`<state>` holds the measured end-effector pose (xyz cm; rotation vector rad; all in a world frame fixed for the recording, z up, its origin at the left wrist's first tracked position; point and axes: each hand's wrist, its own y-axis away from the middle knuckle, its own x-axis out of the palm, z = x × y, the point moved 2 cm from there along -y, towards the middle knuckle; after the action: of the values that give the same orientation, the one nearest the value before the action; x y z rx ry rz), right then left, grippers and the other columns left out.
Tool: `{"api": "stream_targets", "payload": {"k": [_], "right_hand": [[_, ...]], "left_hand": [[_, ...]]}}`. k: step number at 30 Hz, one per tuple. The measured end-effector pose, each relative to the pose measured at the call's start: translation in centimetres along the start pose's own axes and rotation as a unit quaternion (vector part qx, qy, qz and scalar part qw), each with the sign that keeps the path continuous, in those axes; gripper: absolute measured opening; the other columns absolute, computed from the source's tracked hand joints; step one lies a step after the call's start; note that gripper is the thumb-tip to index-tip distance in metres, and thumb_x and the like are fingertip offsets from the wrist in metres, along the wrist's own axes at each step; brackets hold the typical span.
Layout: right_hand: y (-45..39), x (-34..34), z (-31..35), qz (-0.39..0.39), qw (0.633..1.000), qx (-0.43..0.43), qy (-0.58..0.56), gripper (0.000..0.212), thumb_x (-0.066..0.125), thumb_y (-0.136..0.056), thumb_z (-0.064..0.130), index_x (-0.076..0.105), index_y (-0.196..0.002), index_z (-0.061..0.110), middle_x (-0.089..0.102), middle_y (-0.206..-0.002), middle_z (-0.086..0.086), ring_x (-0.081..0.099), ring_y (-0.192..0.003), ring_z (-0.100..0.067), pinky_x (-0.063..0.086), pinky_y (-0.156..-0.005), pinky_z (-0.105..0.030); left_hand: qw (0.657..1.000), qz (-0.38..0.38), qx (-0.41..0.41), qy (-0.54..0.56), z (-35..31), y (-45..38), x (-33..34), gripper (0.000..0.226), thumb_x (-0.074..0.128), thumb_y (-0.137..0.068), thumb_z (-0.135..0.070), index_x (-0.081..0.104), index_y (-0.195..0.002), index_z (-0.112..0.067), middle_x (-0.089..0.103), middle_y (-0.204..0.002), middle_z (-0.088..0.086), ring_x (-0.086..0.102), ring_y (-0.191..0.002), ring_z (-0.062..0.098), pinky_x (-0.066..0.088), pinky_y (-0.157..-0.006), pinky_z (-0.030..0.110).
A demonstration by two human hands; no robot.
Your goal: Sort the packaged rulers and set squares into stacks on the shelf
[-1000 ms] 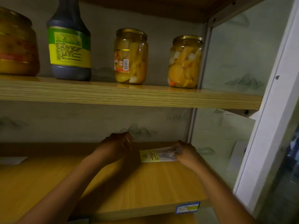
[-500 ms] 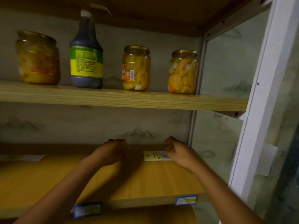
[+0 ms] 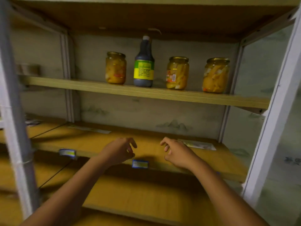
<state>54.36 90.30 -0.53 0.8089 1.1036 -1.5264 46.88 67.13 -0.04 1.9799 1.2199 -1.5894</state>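
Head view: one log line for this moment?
left hand: empty | right hand: empty | packet: flat on shelf, right rear, untouched

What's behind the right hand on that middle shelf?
A flat packaged item lies on the shelf behind the right hand, near the back right corner. The hand hides its left end.

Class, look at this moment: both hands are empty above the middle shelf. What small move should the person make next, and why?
Probably reach the left hand toward the flat packet at the shelf's back left. Both it and the right hand hold nothing, one packet already lies at the right, and that far one lies apart from it, unstacked.
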Motion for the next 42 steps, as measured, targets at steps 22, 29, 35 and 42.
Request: {"api": "stream_targets", "payload": {"k": [22,29,35,42], "right_hand": [[-1.9,13.9,37.5,0.033,0.993,-0.094,-0.058,0.037,0.067,-0.086,0.023,0.049,-0.113,0.041,0.057,-0.102,0.014,0.06,-0.085,-0.007,0.056,-0.077,-0.032],[-5.9,16.8,46.9,0.027,0.988,-0.139,-0.06,0.041,0.067,-0.087,0.021,0.049,-0.119,0.039,0.056,-0.105,0.013,0.059,-0.088,-0.006,0.057,-0.076,-0.029],[-12.3,20.9,52.4,0.06,0.979,-0.184,-0.065,0.041,0.066,-0.087,0.021,0.049,-0.121,0.035,0.057,-0.106,0.011,0.06,-0.087,-0.009,0.059,-0.079,-0.036],[-20.6,24.1,56.1,0.074,0.974,-0.208,-0.044,0.04,0.063,-0.087,0.026,0.047,-0.121,0.037,0.057,-0.104,0.011,0.06,-0.085,-0.011,0.058,-0.08,-0.037]], "left_hand": [[0.991,-0.071,-0.094,-0.056,27.7,26.0,-17.3,0.034,0.069,-0.086,-0.029,0.055,-0.117,-0.034,0.068,-0.106,-0.015,0.064,-0.09,0.0,0.059,-0.078,0.026],[0.985,-0.097,-0.136,-0.053,35.8,28.0,-21.2,0.035,0.067,-0.086,-0.03,0.053,-0.118,-0.036,0.065,-0.106,-0.014,0.064,-0.084,0.003,0.059,-0.074,0.027],[0.978,-0.106,-0.169,-0.058,43.3,26.6,-23.2,0.037,0.069,-0.084,-0.033,0.053,-0.117,-0.039,0.064,-0.108,-0.014,0.063,-0.088,0.005,0.059,-0.077,0.032],[0.976,-0.114,-0.176,-0.051,50.1,22.9,-25.2,0.035,0.069,-0.086,-0.026,0.054,-0.116,-0.036,0.066,-0.1,-0.017,0.063,-0.087,0.002,0.059,-0.076,0.032]]}}
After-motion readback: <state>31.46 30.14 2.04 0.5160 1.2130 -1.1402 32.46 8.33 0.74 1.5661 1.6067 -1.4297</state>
